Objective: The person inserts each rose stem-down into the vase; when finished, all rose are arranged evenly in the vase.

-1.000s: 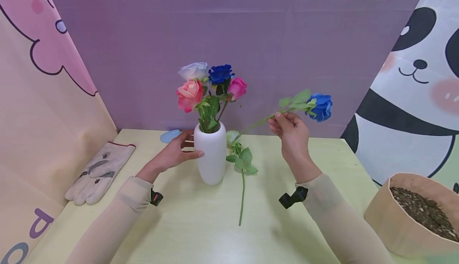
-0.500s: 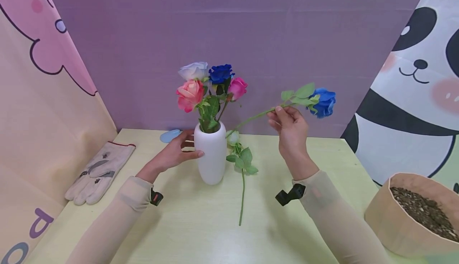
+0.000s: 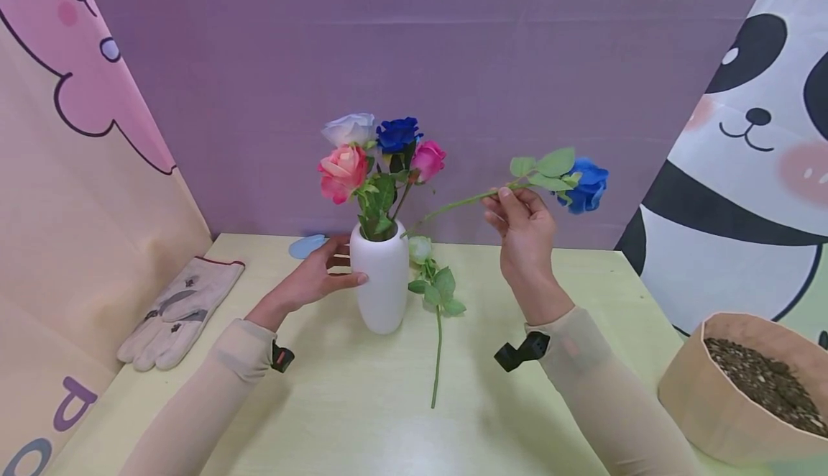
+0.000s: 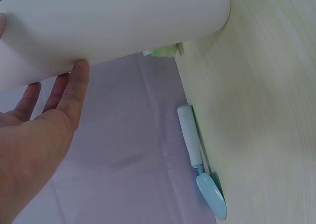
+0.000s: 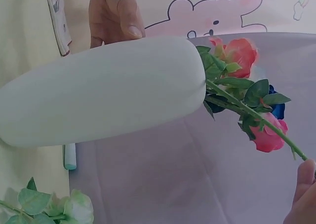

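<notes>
A white vase point(image 3: 380, 282) stands upright on the table, bearing a white rose point(image 3: 349, 129), a dark blue rose point(image 3: 397, 134), a coral rose point(image 3: 342, 172) and a magenta rose point(image 3: 428, 159). Thumb in front and fingers behind, my left hand point(image 3: 318, 275) holds its left side; in the left wrist view the fingertips point(image 4: 80, 68) touch its wall. My right hand point(image 3: 527, 242) pinches the stem of a blue rose point(image 3: 585, 186) below its leaves. That rose leans far right, its lower stem end at the vase's mouth. In the right wrist view the stem point(image 5: 256, 116) reaches the rim.
A white rose point(image 3: 420, 249) with a green stem lies right of the vase. Partly behind the vase lies a light blue trowel point(image 4: 210, 192). Work gloves point(image 3: 181, 310) lie at the left, and a tan pot of soil point(image 3: 724, 390) stands at the right.
My right hand has lifted the blue rose slightly, and its stem end has risen from beside the vase to the rim. The left hand and vase have stayed put.
</notes>
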### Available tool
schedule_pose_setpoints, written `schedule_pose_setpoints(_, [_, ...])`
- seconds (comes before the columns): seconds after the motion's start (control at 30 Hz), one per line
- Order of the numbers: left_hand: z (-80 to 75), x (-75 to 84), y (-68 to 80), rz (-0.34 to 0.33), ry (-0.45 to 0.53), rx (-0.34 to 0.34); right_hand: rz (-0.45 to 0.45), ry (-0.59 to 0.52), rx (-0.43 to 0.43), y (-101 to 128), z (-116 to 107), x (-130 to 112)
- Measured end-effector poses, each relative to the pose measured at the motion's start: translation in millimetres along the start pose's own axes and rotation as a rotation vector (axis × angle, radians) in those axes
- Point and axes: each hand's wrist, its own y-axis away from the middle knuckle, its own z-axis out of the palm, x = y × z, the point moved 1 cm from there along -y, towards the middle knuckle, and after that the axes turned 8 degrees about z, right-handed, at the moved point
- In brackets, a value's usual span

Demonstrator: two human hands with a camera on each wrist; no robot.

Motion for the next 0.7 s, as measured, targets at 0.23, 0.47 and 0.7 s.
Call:
schedule_pose_setpoints(0.23, [0.3, 0.7, 0.7, 0.0, -0.003, 0.001, -0.029, -0.015, -0.015, 1, 3, 1])
schedule_pose_setpoints(0.47, [0.7, 2.0, 1.1, -0.003, -0.003, 0.002, -0.036, 0.05, -0.028, 2, 7, 7])
schedule_pose_setpoints(0.7, [0.8, 1.9, 1.1, -0.011, -0.005, 0.001, -0.046, 0.141, -0.072, 4, 12, 12])
